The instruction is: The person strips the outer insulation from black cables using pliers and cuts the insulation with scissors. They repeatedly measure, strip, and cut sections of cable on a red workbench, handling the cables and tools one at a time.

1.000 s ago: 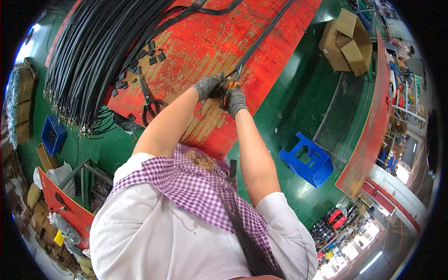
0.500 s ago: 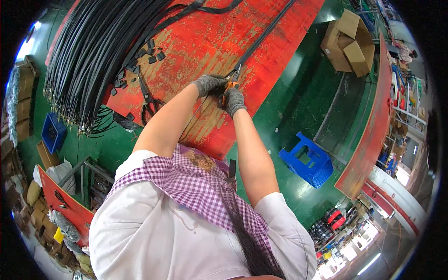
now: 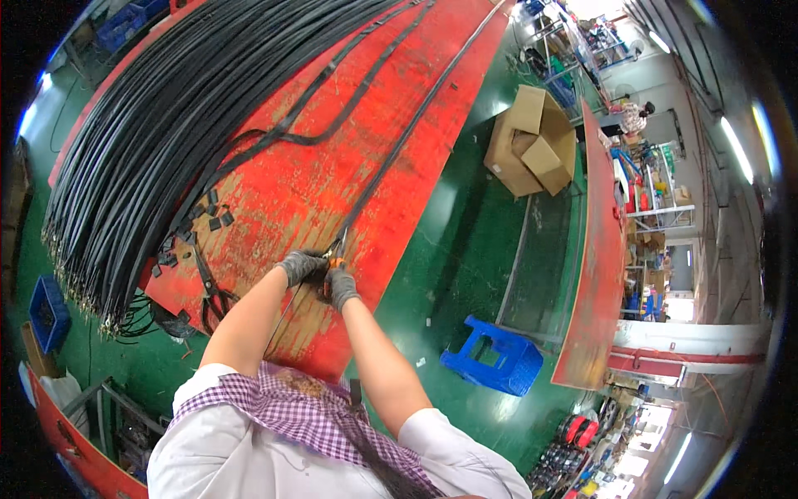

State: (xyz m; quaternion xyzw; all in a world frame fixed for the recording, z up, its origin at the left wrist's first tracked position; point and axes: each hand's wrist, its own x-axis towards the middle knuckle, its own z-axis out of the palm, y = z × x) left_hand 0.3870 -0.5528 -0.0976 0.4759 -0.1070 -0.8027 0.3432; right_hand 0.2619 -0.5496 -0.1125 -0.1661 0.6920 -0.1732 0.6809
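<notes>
A long black cable or sleeve (image 3: 384, 169) runs down the red worktable (image 3: 332, 187) to my gloved hands. My left hand (image 3: 301, 267), in a grey glove, is closed at its near end. My right hand (image 3: 342, 287), also gloved, grips orange-handled pliers (image 3: 337, 263), whose jaws meet the cable beside my left fingers. Whether the jaws are fully closed is too small to tell. A thin dark line (image 3: 280, 323) trails from my hands toward my apron. Left of my left forearm lie large black scissors (image 3: 209, 287), with several small black cut pieces (image 3: 221, 221) beyond them.
A thick bundle of black cables (image 3: 158, 158) covers the table's left side, ends hanging over the edge. On the green floor at right stand a blue stool (image 3: 497, 358) and an open cardboard box (image 3: 525, 154). A blue crate (image 3: 50, 314) sits at far left.
The view has tilted up, so the table and my hands appear lower and further left. My hands keep the same hold on the cable and pliers.
</notes>
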